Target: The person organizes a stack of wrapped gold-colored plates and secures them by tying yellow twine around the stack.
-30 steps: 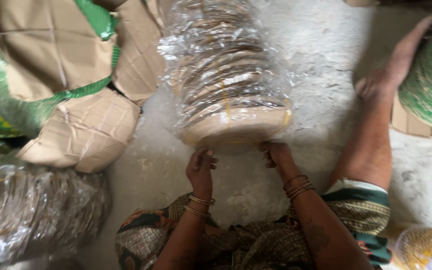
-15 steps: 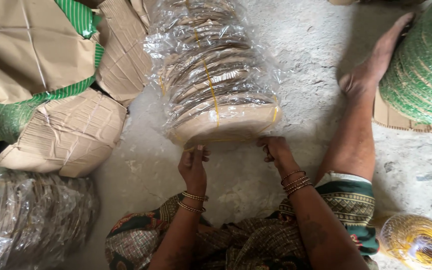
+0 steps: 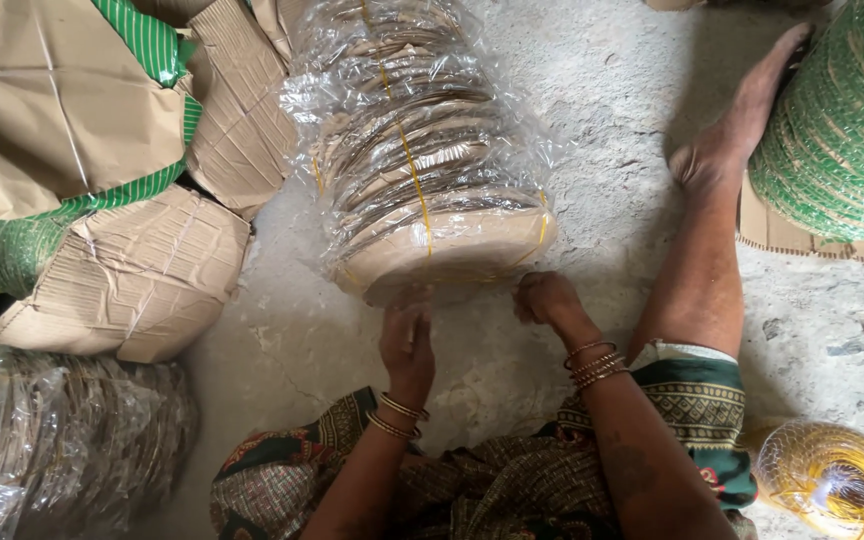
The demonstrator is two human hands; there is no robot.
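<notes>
While both hands [image 3: 477, 325] pinch the wrapped disc bundle's [image 3: 422, 160] edge, cardboard-wrapped parcels [image 3: 132, 270] crowd its left.

Glossy crinkled clear plastic over matt brown paper discs [image 3: 422, 170], on rough grey concrete floor [image 3: 612, 120].

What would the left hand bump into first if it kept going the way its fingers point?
The left hand points up at the plastic-wrapped stack of brown discs. It would meet the near end of that bundle first; the fingertips look almost touching it already.
</notes>
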